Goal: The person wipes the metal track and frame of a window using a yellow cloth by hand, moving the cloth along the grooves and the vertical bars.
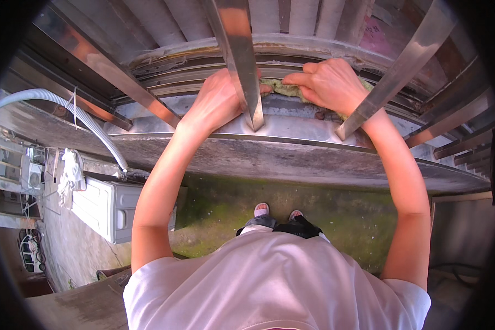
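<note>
Both of my arms reach between upright metal bars to a window sill and its sliding track [173, 88]. My left hand [220, 99] is behind the middle bar [247, 82], its fingertips at the left end of a greenish-yellow cloth [286, 88]; the bar hides part of the hand. My right hand [330, 84] presses on the same cloth with its fingers bent and the index finger pointing left. More of the cloth shows beneath and behind the right wrist. Under the hands runs the metal bottom rail [293, 128] of the window bars.
Further bars stand left [107, 66] and right [400, 62] of my arms. A grey corrugated hose [88, 117] curves at the left. Below it are a white cabinet-like appliance [107, 206] and a white cloth [71, 173]. My feet stand on a mossy concrete floor [222, 214].
</note>
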Demonstrator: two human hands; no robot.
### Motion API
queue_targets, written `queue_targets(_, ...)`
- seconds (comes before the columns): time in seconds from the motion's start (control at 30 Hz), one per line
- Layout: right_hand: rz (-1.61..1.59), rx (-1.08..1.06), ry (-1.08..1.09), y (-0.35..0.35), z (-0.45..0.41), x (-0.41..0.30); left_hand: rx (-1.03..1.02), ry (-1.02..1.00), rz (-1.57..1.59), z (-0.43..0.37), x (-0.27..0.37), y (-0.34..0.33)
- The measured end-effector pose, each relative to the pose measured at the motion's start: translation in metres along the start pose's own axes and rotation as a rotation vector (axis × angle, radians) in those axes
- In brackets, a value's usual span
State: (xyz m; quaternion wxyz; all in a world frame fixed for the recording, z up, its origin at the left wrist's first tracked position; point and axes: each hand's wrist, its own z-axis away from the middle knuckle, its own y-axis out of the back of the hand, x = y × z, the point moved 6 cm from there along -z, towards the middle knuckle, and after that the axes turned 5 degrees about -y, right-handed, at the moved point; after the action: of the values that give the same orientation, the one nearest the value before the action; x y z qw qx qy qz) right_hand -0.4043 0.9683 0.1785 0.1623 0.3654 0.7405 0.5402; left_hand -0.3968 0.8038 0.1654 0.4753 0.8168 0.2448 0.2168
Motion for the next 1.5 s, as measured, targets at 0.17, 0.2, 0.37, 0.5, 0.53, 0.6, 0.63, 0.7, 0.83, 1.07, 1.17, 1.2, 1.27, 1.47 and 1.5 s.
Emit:
queue_targets(0.17, -0.032, 0.008, -0.084, -0.001, 0.004, 0.002, 0.032, -0.1, -0.128, 0.002, 0.004, 0.003)
queue_targets(0.2, -0.067, 0.023, -0.08, -0.002, 0.005, 0.003, 0.033, -0.091, -0.161, 0.0, 0.006, 0.005)
queue_targets(0.37, -0.055, -0.03, -0.108, 0.001, 0.006, 0.003, -0.003, 0.021, -0.148, -0.004, 0.007, -0.001)
queue_targets(0.5, -0.082, -0.076, -0.175, 0.01, 0.015, 0.008, -0.033, 0.121, 0.023, -0.013, 0.004, -0.005)
queue_targets(0.53, -0.088, -0.083, -0.197, 0.013, 0.018, 0.009, -0.013, 0.017, -0.059, -0.016, 0.006, -0.005)
queue_targets(0.6, -0.141, -0.032, -0.174, 0.013, 0.025, 0.015, 0.007, -0.085, -0.142, -0.021, 0.006, -0.007)
queue_targets(0.63, -0.141, -0.032, -0.171, 0.011, 0.029, 0.018, 0.0, -0.12, -0.141, -0.025, 0.006, -0.011)
queue_targets(0.7, -0.209, -0.017, -0.205, 0.012, 0.037, 0.024, -0.005, -0.155, -0.14, -0.033, 0.009, -0.016)
queue_targets(0.83, -0.143, 0.059, -0.294, 0.021, 0.06, 0.032, -0.032, -0.201, -0.126, -0.052, 0.02, -0.027)
queue_targets(1.07, -0.075, -0.005, -0.413, 0.024, 0.086, 0.047, -0.15, -0.419, -0.008, -0.09, 0.034, -0.038)
queue_targets(1.17, 0.04, -0.068, -0.525, 0.021, 0.095, 0.056, -0.207, -0.475, 0.084, -0.095, 0.035, -0.055)
queue_targets(1.2, 0.073, -0.07, -0.557, 0.025, 0.101, 0.056, -0.171, -0.51, 0.119, -0.095, 0.033, -0.055)
queue_targets(1.27, 0.124, -0.042, -0.551, 0.035, 0.106, 0.048, -0.147, -0.48, 0.285, -0.087, 0.02, -0.032)
queue_targets(1.47, 0.059, 0.175, -0.666, 0.092, 0.123, -0.008, -0.016, 0.033, 0.405, 0.006, 0.0, 0.034)
queue_targets(1.5, 0.073, 0.184, -0.701, 0.1, 0.132, -0.016, -0.021, 0.123, 0.319, 0.016, 0.002, 0.041)
